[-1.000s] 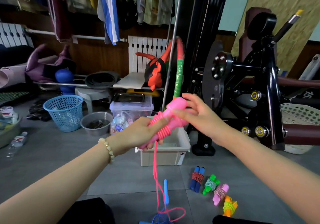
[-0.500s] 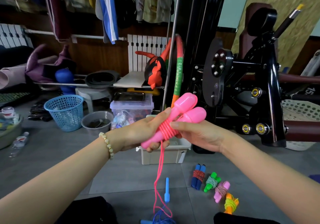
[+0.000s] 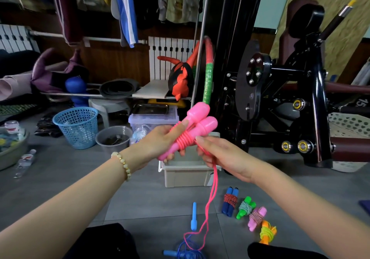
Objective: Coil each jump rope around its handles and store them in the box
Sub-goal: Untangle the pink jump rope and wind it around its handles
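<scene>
The fingers [image 3: 181, 126] of the left hand [image 3: 158, 146] are curled round the pink handles [image 3: 200, 123]. They hold the pair side by side and tilted up to the right, with the forefinger laid along the upper one. Just beside them the right hand [image 3: 226, 158] pinches the pink cord [image 3: 209, 200] where it leaves the coil, close against the handles. Several turns are wound round the handles' middle. The rest of the cord hangs from the right hand to the floor [image 3: 140, 194] and ends in a loop lying across a loose blue rope [image 3: 193, 216]. The winding looks about midway to me. The next move calls for carrying the cord round the handles for another turn, kept taut so the turns sit snug, until the slack is used up. The box [image 3: 186, 173] stands open on the floor just behind the hands. Four coiled ropes [image 3: 230, 200] lie in a row to its right, not yet put in.
</scene>
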### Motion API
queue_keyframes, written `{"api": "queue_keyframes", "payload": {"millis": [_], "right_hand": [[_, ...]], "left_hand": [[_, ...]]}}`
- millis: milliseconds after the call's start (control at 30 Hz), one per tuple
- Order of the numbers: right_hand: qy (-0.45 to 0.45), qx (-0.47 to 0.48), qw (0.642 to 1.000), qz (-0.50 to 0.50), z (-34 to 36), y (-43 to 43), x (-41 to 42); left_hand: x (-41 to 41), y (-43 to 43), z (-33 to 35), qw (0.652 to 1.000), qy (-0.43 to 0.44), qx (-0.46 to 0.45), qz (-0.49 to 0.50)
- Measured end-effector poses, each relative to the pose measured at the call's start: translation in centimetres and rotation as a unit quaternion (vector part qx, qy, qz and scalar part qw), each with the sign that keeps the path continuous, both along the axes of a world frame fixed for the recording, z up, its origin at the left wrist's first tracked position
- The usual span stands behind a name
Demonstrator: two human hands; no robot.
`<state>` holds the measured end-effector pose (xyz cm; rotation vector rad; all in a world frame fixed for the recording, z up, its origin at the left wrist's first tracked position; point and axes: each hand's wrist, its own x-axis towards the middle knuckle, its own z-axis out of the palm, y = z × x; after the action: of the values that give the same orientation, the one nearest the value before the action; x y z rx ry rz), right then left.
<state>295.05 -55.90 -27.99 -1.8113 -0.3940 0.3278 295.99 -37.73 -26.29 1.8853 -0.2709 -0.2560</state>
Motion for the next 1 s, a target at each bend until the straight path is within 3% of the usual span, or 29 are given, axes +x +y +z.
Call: {"api": "queue_keyframes", "payload": {"millis": [100, 333, 533, 667, 833, 1000], "right_hand": [[-0.007, 0.004, 1.0, -0.021, -0.6, 0.4, -0.4], [-0.131, -0.141, 0.978, -0.073, 0.6, 0.8, -1.1], [-0.294, -0.218, 0.93, -0.039, 4.9, 0.6, -0.9], [-0.265, -0.192, 0.94, -0.093, 5.8, -0.2, 0.9], [-0.231, -0.237, 0.944, -0.015, 5.7, 0.1, 0.3], [-0.181, -0.188, 0.965, -0.021, 5.1, -0.1, 0.4]], "left_hand": [[0.5, 0.3, -0.6, 0.998, -0.03, -0.032, 0.049], [1.7, 0.8, -1.3, 0.986, -0.066, -0.029, 0.149], [1.9, 1.3, -1.9, 0.991, -0.061, 0.094, 0.068], [1.2, 0.7, -1.2, 0.991, -0.069, 0.111, 0.013], [-0.3, -0.3, -0.4, 0.966, -0.136, 0.211, -0.064], [-0.3, -0.4, 0.0, 0.934, -0.195, 0.294, -0.05]]}}
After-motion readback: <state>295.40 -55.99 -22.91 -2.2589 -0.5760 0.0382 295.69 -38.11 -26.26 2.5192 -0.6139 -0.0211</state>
